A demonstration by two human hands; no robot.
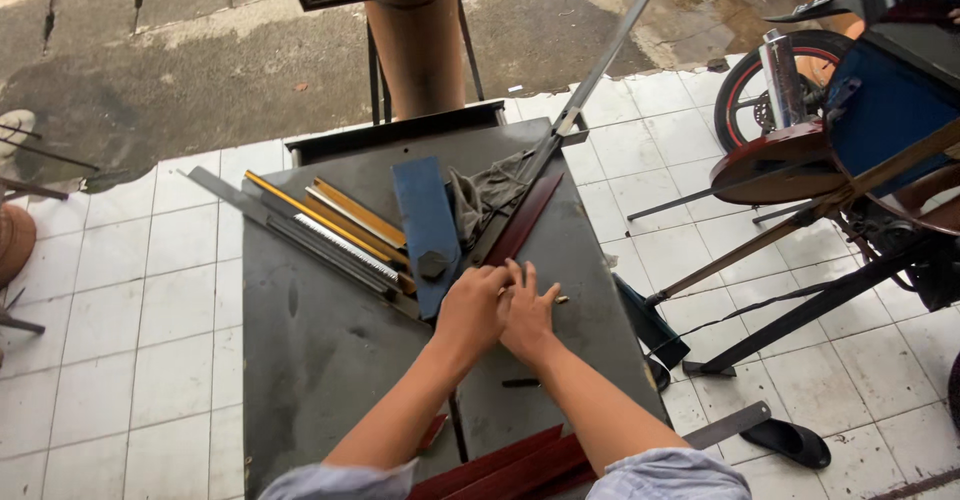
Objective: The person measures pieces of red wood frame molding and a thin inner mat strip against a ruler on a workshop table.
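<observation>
A grey crumpled cloth [480, 192] lies at the far end of a dark metal worktable [320, 350]. Gold and silver moulding strips [335, 228] rest diagonally at its left. A black sandal [790, 442] sits on the white tiled floor [130, 330]. A red-rimmed motorbike wheel [765, 85] stands at the far right.

Bare forearms, pale grey-blue sleeves [660, 475]
</observation>
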